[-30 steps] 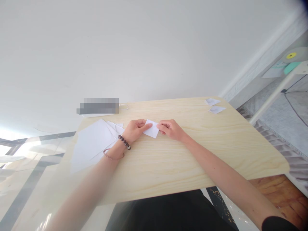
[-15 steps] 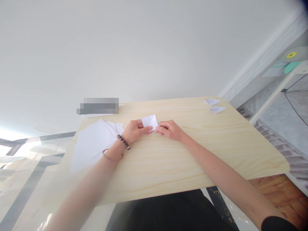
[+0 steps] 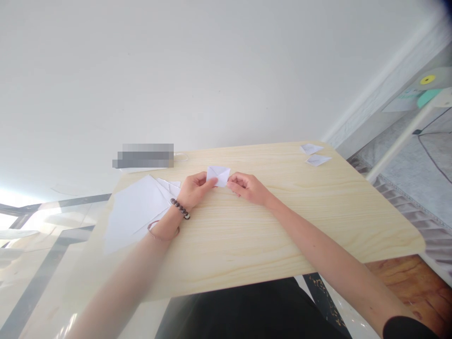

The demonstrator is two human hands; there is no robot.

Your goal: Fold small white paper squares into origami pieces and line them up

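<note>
A small folded white paper [image 3: 219, 173], creased across its middle, is held up between my hands over the wooden table. My left hand [image 3: 193, 189], with a beaded bracelet on the wrist, grips the paper's left side, the thumb lying on its face. At the lower right corner, my right hand [image 3: 249, 187] has thumb and forefinger pinched on the edge; its other fingers are curled in. The fingers behind the paper are mostly hidden.
White paper sheets [image 3: 132, 212] lie fanned out on the left of the table [image 3: 282, 235]. Two folded paper pieces [image 3: 311, 149] rest at the far right corner. A blurred-out object [image 3: 146, 156] stands at the back left. A wall [image 3: 219, 84] rises behind the table.
The folded paper has risen slightly and turned, so its creased face now sits more level. My left hand has shifted a little up and left with it.
</note>
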